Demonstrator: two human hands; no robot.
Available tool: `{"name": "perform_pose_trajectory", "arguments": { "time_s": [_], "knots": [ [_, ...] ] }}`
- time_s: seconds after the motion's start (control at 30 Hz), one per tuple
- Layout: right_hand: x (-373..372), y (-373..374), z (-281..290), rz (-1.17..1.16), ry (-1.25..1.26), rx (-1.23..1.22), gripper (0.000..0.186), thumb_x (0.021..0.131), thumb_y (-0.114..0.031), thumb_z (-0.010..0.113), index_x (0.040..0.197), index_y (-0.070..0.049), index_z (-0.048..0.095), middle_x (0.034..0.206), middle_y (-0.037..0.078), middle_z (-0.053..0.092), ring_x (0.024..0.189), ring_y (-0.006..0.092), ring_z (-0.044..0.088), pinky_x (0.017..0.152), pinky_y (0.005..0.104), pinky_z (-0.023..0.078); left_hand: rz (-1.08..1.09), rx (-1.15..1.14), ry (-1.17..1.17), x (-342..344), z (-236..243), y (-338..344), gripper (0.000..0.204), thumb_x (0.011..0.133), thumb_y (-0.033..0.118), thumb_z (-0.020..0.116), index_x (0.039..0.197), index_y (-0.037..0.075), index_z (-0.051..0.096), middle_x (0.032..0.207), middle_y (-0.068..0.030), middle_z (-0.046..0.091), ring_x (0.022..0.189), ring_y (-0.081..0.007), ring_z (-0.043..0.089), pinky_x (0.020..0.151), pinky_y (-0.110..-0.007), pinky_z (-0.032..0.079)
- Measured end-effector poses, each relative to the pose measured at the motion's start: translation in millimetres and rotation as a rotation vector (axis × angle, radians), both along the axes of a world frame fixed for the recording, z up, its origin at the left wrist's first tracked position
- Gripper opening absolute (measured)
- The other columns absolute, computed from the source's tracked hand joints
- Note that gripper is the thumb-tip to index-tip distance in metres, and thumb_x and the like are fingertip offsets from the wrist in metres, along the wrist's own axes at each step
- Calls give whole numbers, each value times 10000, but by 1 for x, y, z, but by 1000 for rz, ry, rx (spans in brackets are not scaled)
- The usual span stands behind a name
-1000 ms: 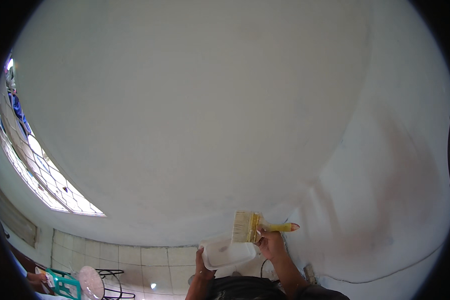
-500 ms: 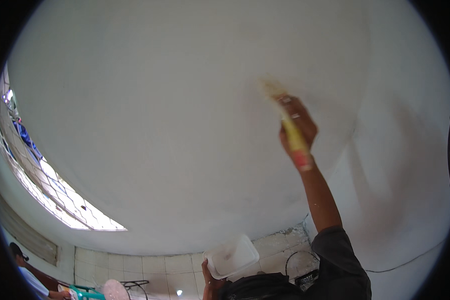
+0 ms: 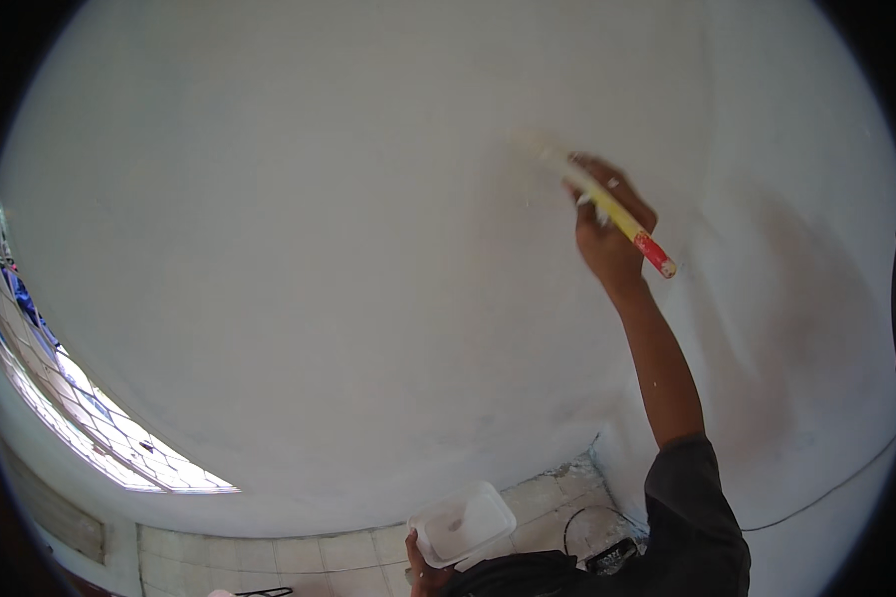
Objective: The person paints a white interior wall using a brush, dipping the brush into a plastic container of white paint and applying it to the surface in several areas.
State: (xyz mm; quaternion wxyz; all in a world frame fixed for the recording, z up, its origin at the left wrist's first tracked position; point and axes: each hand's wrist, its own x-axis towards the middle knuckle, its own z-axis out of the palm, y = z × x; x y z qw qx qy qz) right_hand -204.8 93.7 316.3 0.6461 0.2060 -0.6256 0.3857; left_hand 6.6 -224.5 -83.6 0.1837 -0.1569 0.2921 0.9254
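Note:
My right hand (image 3: 615, 221) is closed round the yellow and red handle of a paintbrush (image 3: 622, 218). The brush's pale bristles, blurred, lie against or very close to the white wall (image 3: 348, 239), with the handle slanting down to the right. White paint spots show on the fingers. Low in the view, my left hand (image 3: 424, 567) grips the left edge of a white rectangular plastic tub (image 3: 465, 522). A greyish patch shows inside the tub; how much it holds I cannot tell.
At the left is a bright window with a wire grille (image 3: 119, 438). A second wall (image 3: 796, 328) meets the first at the right, with a thin cable (image 3: 816, 507) along it. Below are pale floor tiles (image 3: 299, 552), a dark object (image 3: 612, 555) and a looped black cord (image 3: 570, 517).
My right hand has moved slightly up and right, and the brush handle now tilts more to the right. The view has shifted; the person at lower left is out of sight.

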Motion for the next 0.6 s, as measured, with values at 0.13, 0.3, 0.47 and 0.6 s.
{"name": "perform_pose_trajectory", "arguments": {
  "time_s": [0.13, 0.3, 0.47, 0.6],
  "knots": [
    [-11, -1, -35, -520, 53, 262, 250, 778, 58, 537, 1006, 7, 626, 1037, 143, 646, 950, 280, 631, 830, 324, 514, -17, -66, 14, -5, -3, 8, 702, 806, 614, 371, 1342, 160, 380, 1281, -107, 477, 1142, -342, 480, 862, -553, 429],
    [19, -62, -181, -114, -141, 759, 245, 648, -82, 685, 892, -87, 668, 971, 40, 632, 902, 224, 629, 717, 323, 552, -23, -77, 11, -21, -3, 24, 685, 822, 600, 352, 1344, 158, 375, 1282, -111, 477, 1144, -341, 479, 860, -546, 429],
    [-2, -40, -98, 172, -363, 411, 386, 608, -52, 669, 991, -96, 651, 1002, 89, 647, 877, 243, 639, 771, 354, 531, -21, -92, 7, -18, -12, 18, 694, 827, 610, 349, 1338, 143, 398, 1292, -112, 480, 1170, -337, 460, 905, -546, 401],
    [-10, -12, 36, -290, 185, 225, 407, 630, 83, 617, 1011, -61, 632, 956, 98, 647, 857, 252, 637, 716, 306, 537, 66, -213, 100, 1, -70, 2, 740, 830, 644, 339, 1328, 105, 439, 1299, -114, 495, 1185, -320, 456, 930, -516, 388]
  ]
}}
